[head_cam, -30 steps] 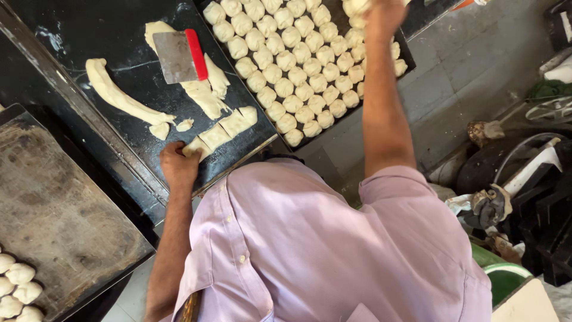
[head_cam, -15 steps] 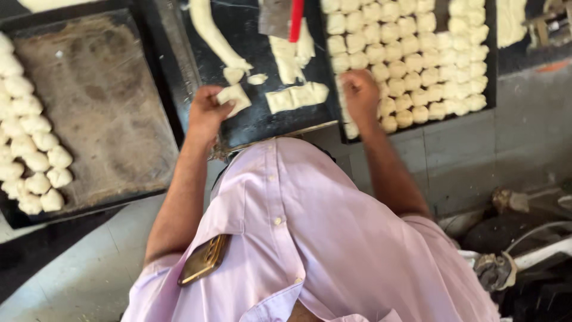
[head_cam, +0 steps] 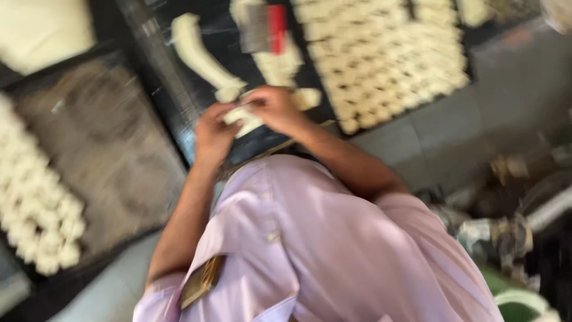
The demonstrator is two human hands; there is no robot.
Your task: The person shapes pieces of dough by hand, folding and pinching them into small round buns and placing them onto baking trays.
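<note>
Pale flat dough piece (head_cam: 243,117) pinched between left hand (head_cam: 214,134) and right hand (head_cam: 275,109), fingers clamped on it, just below red-handled metal scraper (head_cam: 266,28). Long dough roll (head_cam: 199,53) left of scraper.

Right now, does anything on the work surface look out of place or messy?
Nothing stands out. Both hands, left and right, meet on a dough piece; the scraper rests on dough, and the cut pieces sit in rows. The picture is blurred, so small faults could be missed.
</note>
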